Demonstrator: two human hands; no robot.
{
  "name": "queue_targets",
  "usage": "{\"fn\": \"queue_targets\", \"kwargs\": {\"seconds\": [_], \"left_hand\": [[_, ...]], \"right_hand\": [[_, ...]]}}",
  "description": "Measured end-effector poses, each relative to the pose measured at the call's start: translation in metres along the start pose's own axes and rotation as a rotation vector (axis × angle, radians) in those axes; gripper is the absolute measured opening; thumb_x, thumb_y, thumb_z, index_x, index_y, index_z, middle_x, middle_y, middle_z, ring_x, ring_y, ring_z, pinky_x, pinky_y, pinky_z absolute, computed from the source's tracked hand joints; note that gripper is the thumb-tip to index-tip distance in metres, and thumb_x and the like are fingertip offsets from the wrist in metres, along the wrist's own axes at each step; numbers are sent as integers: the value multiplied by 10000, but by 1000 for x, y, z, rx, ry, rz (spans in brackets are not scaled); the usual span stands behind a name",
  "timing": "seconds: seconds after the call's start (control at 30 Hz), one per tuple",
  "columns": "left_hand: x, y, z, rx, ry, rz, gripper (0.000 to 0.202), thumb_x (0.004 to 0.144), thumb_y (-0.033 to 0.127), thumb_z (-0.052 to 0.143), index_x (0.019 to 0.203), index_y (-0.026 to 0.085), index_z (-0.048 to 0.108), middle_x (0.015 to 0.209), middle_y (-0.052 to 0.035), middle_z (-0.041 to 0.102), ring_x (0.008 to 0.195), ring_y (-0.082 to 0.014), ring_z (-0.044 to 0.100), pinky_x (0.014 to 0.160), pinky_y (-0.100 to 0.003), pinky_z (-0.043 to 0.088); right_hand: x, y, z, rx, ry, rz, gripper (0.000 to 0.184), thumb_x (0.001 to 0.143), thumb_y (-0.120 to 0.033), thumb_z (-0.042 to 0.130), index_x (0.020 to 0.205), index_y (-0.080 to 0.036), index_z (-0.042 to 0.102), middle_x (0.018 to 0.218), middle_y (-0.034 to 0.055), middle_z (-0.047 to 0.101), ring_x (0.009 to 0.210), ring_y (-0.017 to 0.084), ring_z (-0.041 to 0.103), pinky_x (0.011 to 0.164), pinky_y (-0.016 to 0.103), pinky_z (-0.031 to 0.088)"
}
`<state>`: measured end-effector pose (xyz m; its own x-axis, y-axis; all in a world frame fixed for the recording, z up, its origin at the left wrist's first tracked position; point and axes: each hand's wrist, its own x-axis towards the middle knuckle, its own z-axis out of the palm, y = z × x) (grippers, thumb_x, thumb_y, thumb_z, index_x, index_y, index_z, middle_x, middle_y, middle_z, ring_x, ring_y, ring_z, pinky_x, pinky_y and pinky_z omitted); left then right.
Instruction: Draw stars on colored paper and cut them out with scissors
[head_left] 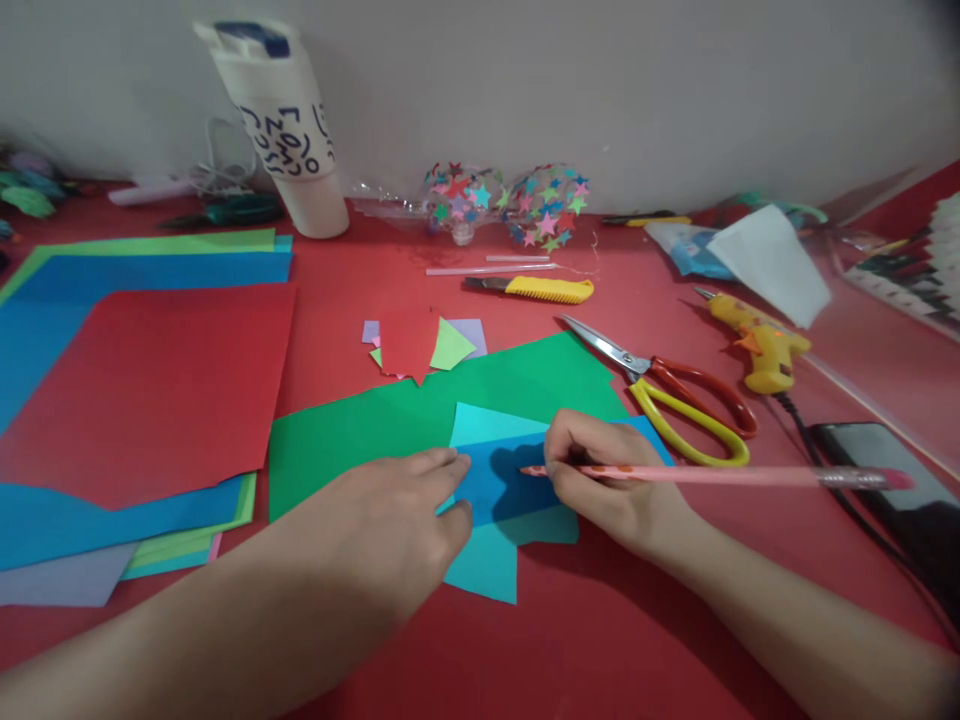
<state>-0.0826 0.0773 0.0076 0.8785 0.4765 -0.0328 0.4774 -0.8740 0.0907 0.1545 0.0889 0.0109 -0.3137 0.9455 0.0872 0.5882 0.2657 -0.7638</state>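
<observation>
My left hand (397, 520) lies flat with fingers together, pressing down the left side of a small blue paper piece (499, 485). That piece rests on a teal paper (487, 560), which overlaps a green sheet (375, 430) on the red table. My right hand (600, 475) is closed around a pink pencil (720, 475), whose tip touches the blue piece. The pencil's eraser end points right.
A stack of red (150, 390), blue and green sheets lies at left. Scissors with red and yellow handles (667, 395), a yellow glue gun (757, 345), a yellow cutter (540, 288), paper scraps (420, 345), a phone (892, 490), a star-decorated item (510, 205) and a white tumbler (281, 125) surround the work.
</observation>
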Motion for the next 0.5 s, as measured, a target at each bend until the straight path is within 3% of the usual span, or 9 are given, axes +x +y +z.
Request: {"fn": "queue_targets", "kwargs": {"seconds": [0.33,0.5], "left_hand": [[-1,5,-5,-22,-5,-39,429,786,116,445,1205,157,526,1379,-125,459,1321,-251,332,1103,-394,255],[-1,3,0,-43,-5,-36,406,813,129,424,1203,163,532,1367,-130,472,1284,-256,393,1075,-413,301]], "right_hand": [[0,-2,0,23,-9,-13,163,699,-141,414,568,-218,355,513,-48,403,460,94,351,417,205,268],[0,-4,2,30,-22,-43,167,732,-151,438,582,-210,392,523,-46,420,458,87,361,418,200,279]]}}
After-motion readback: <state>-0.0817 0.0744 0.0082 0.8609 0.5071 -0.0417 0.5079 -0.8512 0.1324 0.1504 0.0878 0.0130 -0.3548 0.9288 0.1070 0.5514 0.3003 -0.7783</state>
